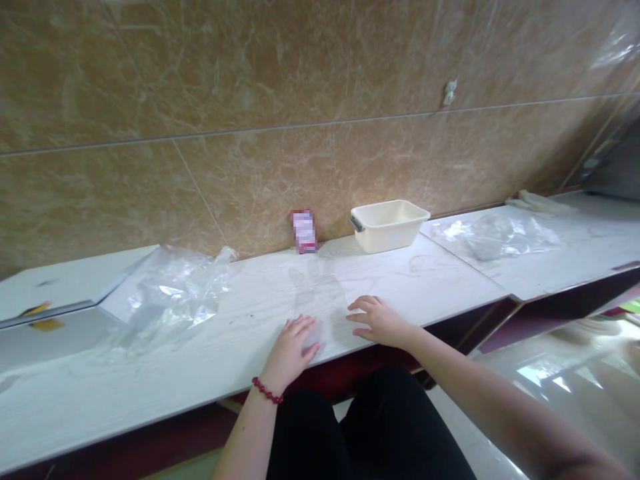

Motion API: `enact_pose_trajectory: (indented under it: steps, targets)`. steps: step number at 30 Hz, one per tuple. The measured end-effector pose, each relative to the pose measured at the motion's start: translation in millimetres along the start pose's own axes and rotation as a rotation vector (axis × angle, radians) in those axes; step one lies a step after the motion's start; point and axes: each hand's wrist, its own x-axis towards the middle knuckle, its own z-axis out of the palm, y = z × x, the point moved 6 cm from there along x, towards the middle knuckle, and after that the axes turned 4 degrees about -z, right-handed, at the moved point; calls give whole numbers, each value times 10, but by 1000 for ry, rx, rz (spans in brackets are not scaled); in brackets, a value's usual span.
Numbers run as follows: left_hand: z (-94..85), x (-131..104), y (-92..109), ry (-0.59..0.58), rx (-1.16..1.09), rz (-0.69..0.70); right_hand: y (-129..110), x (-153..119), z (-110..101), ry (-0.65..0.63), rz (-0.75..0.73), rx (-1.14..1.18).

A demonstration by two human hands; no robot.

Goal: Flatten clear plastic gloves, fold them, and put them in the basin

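Observation:
My left hand (292, 351), with a string of red beads (267, 391) at its wrist, rests at the front edge of the white marbled countertop (270, 293). Its fingers are spread and hold nothing. To its right, my right hand (379, 323) is also open, palm down near the same edge, fingers apart and bare of any object. Just beyond and between them lies a faint, see-through greyish patch (319, 293); whether it is thin plastic film or a reflection I cannot tell. Behind it, a red and white card-like item (304, 231), its face blurred out, leans on the wall.
A cream plastic bin (393, 237) with a grey handle stands against the tiled wall (270, 180). Crumpled clear plastic lies left (175, 293) and right (500, 237). Far left is a white flat box or board (75, 277). Pale gloves or cloth (540, 202) lie at far right.

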Motion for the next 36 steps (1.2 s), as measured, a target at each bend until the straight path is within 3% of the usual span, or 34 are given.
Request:
enact_pose_trajectory:
  steps: [6, 24, 36]
  targets:
    - [9, -82, 117, 54, -48, -3, -66, 14, 84, 32, 31, -110]
    - [61, -34, 86, 76, -101, -24, -57, 179, 189, 37, 2, -160]
    - [61, 40, 90, 149, -50, -60, -43, 174, 100, 48, -10, -81]
